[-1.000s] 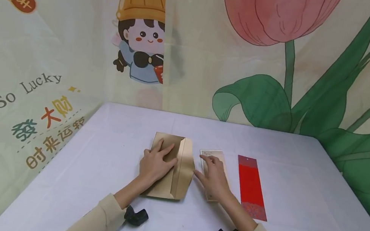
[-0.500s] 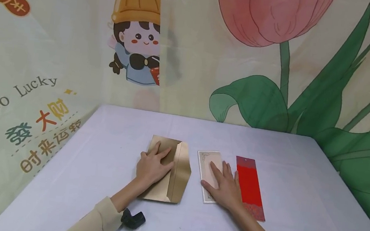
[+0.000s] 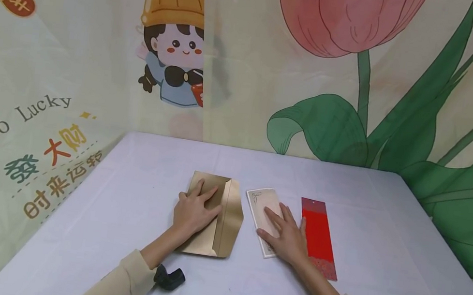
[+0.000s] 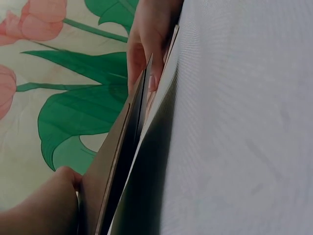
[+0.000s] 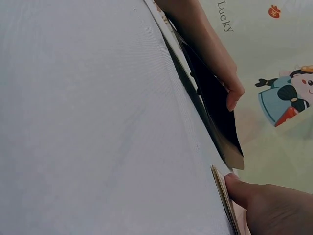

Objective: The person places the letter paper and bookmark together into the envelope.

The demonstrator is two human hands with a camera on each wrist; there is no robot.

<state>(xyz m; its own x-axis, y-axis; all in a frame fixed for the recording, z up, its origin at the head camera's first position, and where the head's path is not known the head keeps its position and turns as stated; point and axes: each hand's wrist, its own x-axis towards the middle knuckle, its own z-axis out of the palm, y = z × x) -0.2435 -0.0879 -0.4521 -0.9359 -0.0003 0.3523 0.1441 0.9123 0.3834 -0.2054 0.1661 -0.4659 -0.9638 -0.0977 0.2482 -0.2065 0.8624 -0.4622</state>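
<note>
Between bench (image 3: pixel 126 188) edges, the spread left hand (image 3: pixel 193 214) likely steadies a gold paper envelope (image 3: pixel 221 233); the spread right hand (image 3: pixel 289 238) touches a cream oblong card (image 3: pixel 260 209).

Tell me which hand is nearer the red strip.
Right. The right hand, on the pale card, is right by the red strip; the left hand, on the gold envelope, is farther.

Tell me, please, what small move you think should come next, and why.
Probably the right grip should slide the cream card toward the gold envelope: it rests spread on the card, the envelope's flap lies open on that side, and the left grip rests on the envelope.
</note>
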